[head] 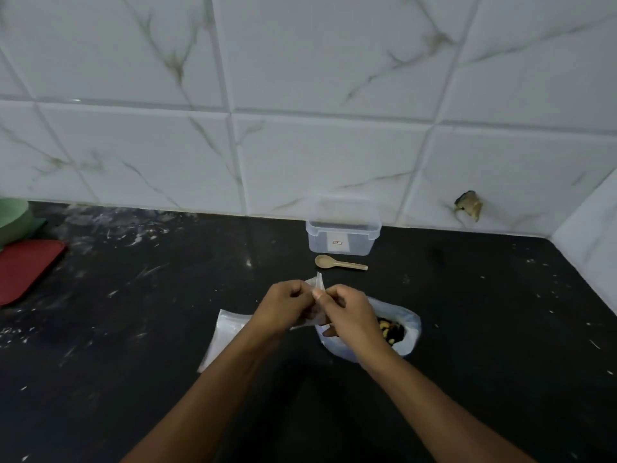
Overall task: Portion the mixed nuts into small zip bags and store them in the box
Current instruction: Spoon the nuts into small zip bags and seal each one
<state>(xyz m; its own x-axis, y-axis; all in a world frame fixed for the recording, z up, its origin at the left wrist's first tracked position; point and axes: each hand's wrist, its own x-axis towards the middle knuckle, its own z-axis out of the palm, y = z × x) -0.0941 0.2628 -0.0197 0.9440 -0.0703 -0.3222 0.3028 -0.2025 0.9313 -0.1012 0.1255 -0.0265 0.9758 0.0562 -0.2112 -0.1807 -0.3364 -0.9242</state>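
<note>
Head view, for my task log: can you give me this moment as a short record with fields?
left hand: pinches small zip bag
right hand: pinches the same bag's top
nuts: in open plastic bag, under the right hand
spoon: lying on counter, before the box
box: clear, lidless, by the wall
spare bags: flat, under the left forearm
</note>
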